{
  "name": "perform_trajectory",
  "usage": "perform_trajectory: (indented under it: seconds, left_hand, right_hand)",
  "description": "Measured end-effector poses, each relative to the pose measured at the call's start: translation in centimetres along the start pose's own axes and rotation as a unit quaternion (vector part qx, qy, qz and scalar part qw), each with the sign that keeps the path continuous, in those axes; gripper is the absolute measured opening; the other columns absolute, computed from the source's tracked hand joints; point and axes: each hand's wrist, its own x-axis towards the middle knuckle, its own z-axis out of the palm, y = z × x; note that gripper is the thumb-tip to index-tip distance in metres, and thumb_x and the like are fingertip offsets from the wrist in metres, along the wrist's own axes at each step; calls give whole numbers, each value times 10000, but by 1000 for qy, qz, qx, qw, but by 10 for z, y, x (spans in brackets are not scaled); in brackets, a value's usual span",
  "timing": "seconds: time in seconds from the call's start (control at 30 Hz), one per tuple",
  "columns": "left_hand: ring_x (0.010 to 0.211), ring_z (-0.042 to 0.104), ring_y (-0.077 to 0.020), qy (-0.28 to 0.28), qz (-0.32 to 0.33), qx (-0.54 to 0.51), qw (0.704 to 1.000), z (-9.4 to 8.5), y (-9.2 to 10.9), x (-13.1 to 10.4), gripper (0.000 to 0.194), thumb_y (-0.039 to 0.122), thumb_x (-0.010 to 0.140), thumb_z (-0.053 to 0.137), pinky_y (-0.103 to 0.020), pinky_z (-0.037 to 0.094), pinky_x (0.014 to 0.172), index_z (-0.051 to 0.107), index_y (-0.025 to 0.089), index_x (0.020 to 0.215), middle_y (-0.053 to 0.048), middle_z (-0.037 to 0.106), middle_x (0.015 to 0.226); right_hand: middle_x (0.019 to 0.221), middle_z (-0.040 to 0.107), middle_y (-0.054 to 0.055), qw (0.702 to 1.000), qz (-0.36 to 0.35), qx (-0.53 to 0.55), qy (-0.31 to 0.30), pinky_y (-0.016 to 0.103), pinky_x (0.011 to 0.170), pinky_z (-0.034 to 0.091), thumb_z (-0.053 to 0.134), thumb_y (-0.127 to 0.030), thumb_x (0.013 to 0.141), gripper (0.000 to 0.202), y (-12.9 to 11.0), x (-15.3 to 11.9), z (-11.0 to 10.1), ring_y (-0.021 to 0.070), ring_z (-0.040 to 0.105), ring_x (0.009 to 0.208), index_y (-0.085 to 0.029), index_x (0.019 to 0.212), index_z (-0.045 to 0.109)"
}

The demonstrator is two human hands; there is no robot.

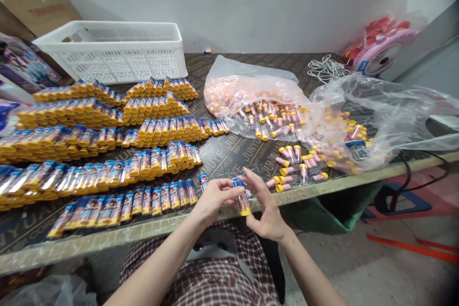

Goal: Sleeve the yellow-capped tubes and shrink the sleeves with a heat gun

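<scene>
My left hand (218, 198) is closed on the blue upper end of a clear tube (244, 201) with a yellow cap pointing down, just over the table's front edge. To its right, my right hand (264, 210) has its fingers spread beside the tube, the thumb close to the yellow cap. One labelled tube (203, 180) stands just behind my left hand. Rows of blue-labelled tubes (107, 169) with yellow caps lie stacked at the left. Right of my hands, several unlabelled tubes (303, 172) with pink contents lie loose.
A white basket (125, 57) stands behind the stacks. Open plastic bags of tubes (251, 88) lie at the back centre and right. A white cord (328, 68) and a pink fan (385, 52) are at the back right. A green bag (322, 213) hangs below the edge.
</scene>
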Motion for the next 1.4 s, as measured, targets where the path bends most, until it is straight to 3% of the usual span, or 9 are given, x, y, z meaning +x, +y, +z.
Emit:
perform_trajectory:
  seconds: [0.13, 0.7, 0.87, 0.97, 1.03, 1.13, 1.23, 1.3, 1.4]
  left_hand:
    - [579, 582, -81, -4, -8, -2, 1000, 1, -2, -2, 352, 344, 547, 791, -182, 439, 540, 636, 109, 759, -19, 648, 671]
    - [531, 561, -72, 2, -12, -5, 1000, 4, -1, -5, 381, 347, 516, 801, -182, 430, 510, 609, 108, 741, 7, 608, 594]
    - [541, 566, -84, 7, -11, 7, 1000, 4, -2, -4, 403, 376, 505, 798, -195, 433, 520, 599, 113, 735, 0, 612, 606]
    - [560, 568, -107, 53, 31, 93, 994, -3, -1, 3, 387, 417, 549, 755, -228, 443, 548, 592, 126, 744, -4, 614, 609]
    - [605, 564, -130, 135, 95, 250, 954, -12, 1, 9, 344, 439, 599, 707, -262, 441, 599, 600, 140, 730, -13, 619, 626]
    - [754, 539, -176, 255, 160, 541, 785, -27, 4, 19, 277, 438, 653, 654, -313, 404, 715, 624, 166, 695, -41, 625, 732]
    - [876, 500, -230, 283, 153, 696, 642, -38, 5, 22, 309, 476, 722, 572, -360, 361, 775, 649, 180, 766, -78, 609, 842]
    - [909, 486, -257, 287, 159, 735, 593, -43, 5, 22, 369, 485, 758, 523, -382, 354, 777, 638, 175, 921, -104, 593, 906]
    - [910, 480, -261, 267, 191, 756, 567, -48, 4, 19, 392, 396, 793, 502, -378, 362, 766, 564, 170, 1107, -120, 573, 972]
  right_hand:
    - [1355, 409, 85, 999, -2, 40, -23, 464, 1032, 357, 470, -11, 581, 869, 3, -3, 1, 272, 420, 1235, -259, 1387, 261]
    - [1344, 428, 100, 997, -11, 79, 16, 461, 1007, 382, 476, 8, 569, 889, 6, -4, 5, 272, 445, 1210, -252, 1389, 249]
    - [1362, 413, 88, 997, -8, 73, 7, 454, 1012, 380, 482, -8, 594, 881, 5, -3, 5, 259, 431, 1226, -266, 1394, 217]
    - [1442, 300, 71, 999, 5, 46, -8, 468, 1053, 317, 508, -51, 624, 880, 6, -2, 5, 262, 349, 1287, -274, 1407, 174]
    - [1481, 216, 62, 1000, 21, 23, -6, 472, 1073, 276, 528, -88, 642, 885, 9, 2, 7, 264, 293, 1317, -268, 1419, 142]
    - [1449, 284, 60, 998, 66, -17, 5, 456, 1056, 302, 511, -104, 694, 803, 16, 8, 15, 240, 337, 1291, -275, 1410, 190]
    - [1315, 466, 64, 993, 101, -56, -18, 442, 1011, 352, 467, -74, 722, 676, 23, 15, 28, 220, 445, 1195, -271, 1353, 329]
    - [1228, 535, 70, 992, 101, -69, -42, 429, 985, 373, 452, -54, 720, 629, 24, 18, 37, 213, 490, 1124, -245, 1316, 394]
    - [1151, 573, 73, 988, 96, -102, -69, 404, 935, 405, 446, -42, 728, 586, 21, 23, 46, 209, 506, 1042, -227, 1284, 452]
